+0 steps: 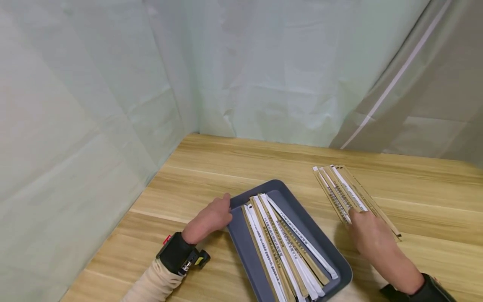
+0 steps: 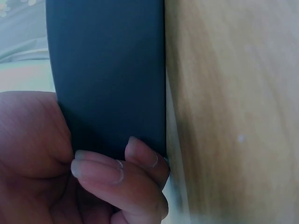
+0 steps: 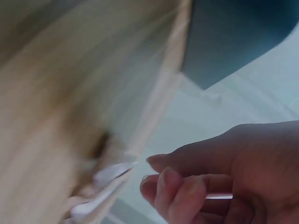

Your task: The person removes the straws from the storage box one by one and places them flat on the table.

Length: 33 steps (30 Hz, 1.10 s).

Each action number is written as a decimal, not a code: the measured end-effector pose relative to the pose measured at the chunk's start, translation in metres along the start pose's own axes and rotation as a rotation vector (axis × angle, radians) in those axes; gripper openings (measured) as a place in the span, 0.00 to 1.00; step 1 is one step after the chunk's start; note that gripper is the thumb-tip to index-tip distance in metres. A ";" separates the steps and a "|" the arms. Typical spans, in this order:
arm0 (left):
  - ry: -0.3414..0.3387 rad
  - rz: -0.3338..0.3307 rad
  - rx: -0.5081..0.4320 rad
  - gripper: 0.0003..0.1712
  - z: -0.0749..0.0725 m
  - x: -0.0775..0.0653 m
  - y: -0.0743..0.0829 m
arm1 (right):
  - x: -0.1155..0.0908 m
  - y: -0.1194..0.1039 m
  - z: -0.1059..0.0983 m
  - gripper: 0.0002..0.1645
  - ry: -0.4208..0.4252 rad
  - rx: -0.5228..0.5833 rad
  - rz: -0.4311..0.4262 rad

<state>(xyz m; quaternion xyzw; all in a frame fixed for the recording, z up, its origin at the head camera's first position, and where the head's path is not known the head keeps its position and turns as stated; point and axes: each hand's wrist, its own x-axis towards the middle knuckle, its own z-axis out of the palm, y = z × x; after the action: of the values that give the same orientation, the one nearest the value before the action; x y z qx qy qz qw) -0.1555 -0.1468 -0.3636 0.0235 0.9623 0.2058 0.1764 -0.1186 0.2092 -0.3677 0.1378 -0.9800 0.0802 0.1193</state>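
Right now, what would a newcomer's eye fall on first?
Probably the dark grey tray low in the head view, holding white and brown packets, gripped at its left by the left hand. Then the smaller bunch on the table, right of the tray, partly under the right hand.

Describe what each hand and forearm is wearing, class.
The left hand is bare; its arm has a beige sleeve and a black wristband with a red tab and yellow patch. The right hand is bare too, with a black strap.
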 end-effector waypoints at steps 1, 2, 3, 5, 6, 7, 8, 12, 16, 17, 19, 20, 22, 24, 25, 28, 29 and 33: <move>0.002 0.005 -0.003 0.25 0.001 0.000 0.000 | -0.001 -0.003 -0.002 0.13 0.012 0.010 -0.015; 0.006 0.012 -0.005 0.24 0.001 -0.001 -0.001 | -0.002 -0.006 -0.004 0.12 0.021 0.025 -0.031; 0.010 0.018 -0.008 0.22 0.002 -0.001 -0.001 | -0.004 -0.011 -0.006 0.11 0.034 0.046 -0.050; 0.014 0.026 -0.011 0.19 0.001 -0.001 -0.001 | -0.006 -0.023 -0.011 0.11 0.071 0.082 -0.097; 0.017 0.026 -0.010 0.17 0.000 -0.002 -0.001 | -0.007 -0.030 -0.013 0.12 0.083 0.096 -0.120; 0.015 0.023 -0.012 0.17 0.000 -0.002 -0.001 | -0.009 -0.037 -0.016 0.12 0.084 0.109 -0.135; 0.015 0.021 -0.013 0.17 0.000 -0.002 -0.001 | -0.011 -0.044 -0.017 0.13 0.079 0.119 -0.147; 0.001 -0.007 -0.024 0.21 0.001 -0.001 0.000 | -0.017 -0.067 -0.016 0.17 -0.019 0.143 -0.162; -0.007 -0.027 -0.027 0.24 0.001 0.000 0.002 | -0.020 -0.079 -0.005 0.13 -0.196 0.160 -0.126; -0.008 -0.029 -0.028 0.25 0.001 0.000 0.002 | -0.020 -0.080 -0.002 0.12 -0.245 0.155 -0.112; -0.009 -0.033 -0.030 0.24 0.001 0.000 0.002 | -0.019 -0.081 0.003 0.10 -0.316 0.148 -0.093; -0.009 -0.033 -0.030 0.23 0.001 0.000 0.002 | -0.019 -0.082 0.006 0.10 -0.338 0.144 -0.084; -0.010 -0.034 -0.033 0.24 0.001 0.000 0.002 | -0.018 -0.081 0.009 0.09 -0.359 0.140 -0.080; -0.009 -0.035 -0.031 0.23 0.002 0.000 0.002 | -0.016 -0.081 0.010 0.09 -0.377 0.166 -0.063; -0.009 -0.035 -0.030 0.24 0.002 0.000 0.002 | -0.015 -0.080 0.010 0.09 -0.392 0.186 -0.046; -0.006 -0.028 -0.019 0.22 0.002 0.000 0.001 | -0.012 -0.079 0.007 0.11 -0.406 0.246 -0.018; -0.005 -0.025 -0.015 0.21 0.001 0.000 0.001 | -0.012 -0.078 0.005 0.12 -0.398 0.268 -0.015; 0.004 -0.009 -0.013 0.20 0.002 0.000 0.001 | -0.016 -0.075 0.000 0.20 -0.272 0.327 -0.069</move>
<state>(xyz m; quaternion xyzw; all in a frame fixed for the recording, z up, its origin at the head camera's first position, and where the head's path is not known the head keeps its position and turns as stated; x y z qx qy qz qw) -0.1548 -0.1455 -0.3647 0.0173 0.9614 0.2114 0.1755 -0.0822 0.1423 -0.3624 0.1983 -0.9557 0.2145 -0.0352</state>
